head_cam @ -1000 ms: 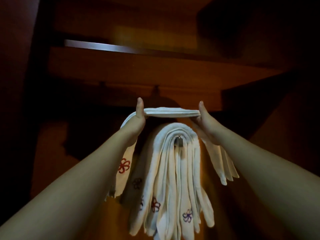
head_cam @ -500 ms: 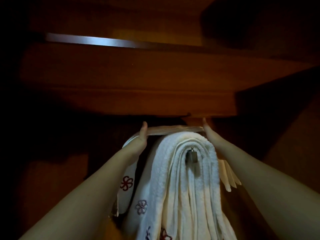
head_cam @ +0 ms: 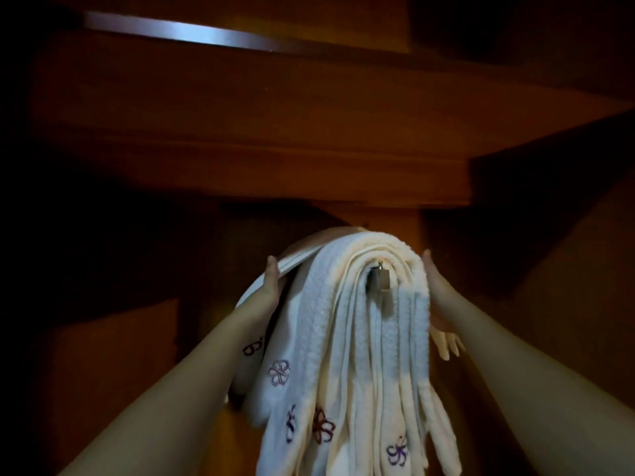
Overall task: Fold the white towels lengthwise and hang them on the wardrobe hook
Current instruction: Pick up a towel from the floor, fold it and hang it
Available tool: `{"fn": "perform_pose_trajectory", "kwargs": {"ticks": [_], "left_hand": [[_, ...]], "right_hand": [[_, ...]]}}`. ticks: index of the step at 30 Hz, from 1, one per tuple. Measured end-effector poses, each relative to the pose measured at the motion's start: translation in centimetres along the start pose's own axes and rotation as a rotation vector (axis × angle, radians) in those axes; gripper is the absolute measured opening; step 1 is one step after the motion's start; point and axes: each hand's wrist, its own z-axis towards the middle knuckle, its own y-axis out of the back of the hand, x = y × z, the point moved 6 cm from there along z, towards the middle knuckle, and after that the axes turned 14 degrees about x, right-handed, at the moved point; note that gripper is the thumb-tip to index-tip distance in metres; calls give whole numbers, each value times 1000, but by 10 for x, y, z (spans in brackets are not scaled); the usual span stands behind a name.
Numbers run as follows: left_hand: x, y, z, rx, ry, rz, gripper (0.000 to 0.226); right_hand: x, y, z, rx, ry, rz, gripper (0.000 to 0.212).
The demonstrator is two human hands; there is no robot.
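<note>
Several white towels (head_cam: 343, 338) with embroidered flowers hang folded over a small metal hook (head_cam: 379, 278) inside the wardrobe. I hold another folded white towel (head_cam: 299, 258) stretched flat between both hands, at the top of the hung bundle and mostly hidden behind it. My left hand (head_cam: 271, 283) pinches its left part, thumb on top. At the bundle's right side, my right hand (head_cam: 434, 280) holds the other part with its fingers hidden. The held towel's ends droop below each hand.
A wooden wardrobe shelf (head_cam: 275, 166) juts out just above the hook. A metal rail (head_cam: 192, 32) runs across higher up. The wardrobe interior on both sides is dark wood in shadow.
Both hands have carried the stretched towel from in front of the hung bundle to over and behind its top. The view has come closer to the hook.
</note>
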Motion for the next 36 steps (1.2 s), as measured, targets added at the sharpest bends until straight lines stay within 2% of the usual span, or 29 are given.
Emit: {"fn": "perform_pose_trajectory", "kwargs": {"ticks": [3, 6, 8, 10, 14, 17, 20, 22, 25, 28, 32, 36], "left_hand": [[42, 9, -27, -3, 43, -59, 113], [85, 16, -48, -52, 94, -159, 108], [106, 14, -69, -157, 158, -272, 101], [122, 9, -88, -244, 169, -318, 108], [122, -27, -129, -216, 194, -177, 104], [113, -52, -155, -141, 248, -54, 84], [95, -72, -185, -117, 232, -11, 41], [87, -81, -204, -166, 238, 107, 38], [84, -97, -235, -234, 309, 414, 39], [84, -126, -261, -148, 335, 591, 34], [100, -176, -296, 121, 426, 764, 44], [127, -229, -333, 382, 458, 832, 49]], "right_hand": [[-26, 4, -25, 60, -40, 6, 69], [-61, 17, -44, 47, -189, -31, 102], [-79, 21, -57, 16, -292, -24, 113], [-88, 22, -76, -30, -359, -64, 108], [-97, 14, -108, -49, -442, -362, 85], [-89, -2, -131, -28, -462, -426, 70], [-79, -18, -158, 4, -428, -507, 59], [-74, -30, -182, 48, -413, -665, 54], [-76, -45, -221, 41, -402, -845, 46], [-82, -66, -264, 105, -419, -1005, 47], [-91, -97, -333, 259, -517, -1188, 52], [-99, -115, -411, 317, -634, -1220, 55]]}}
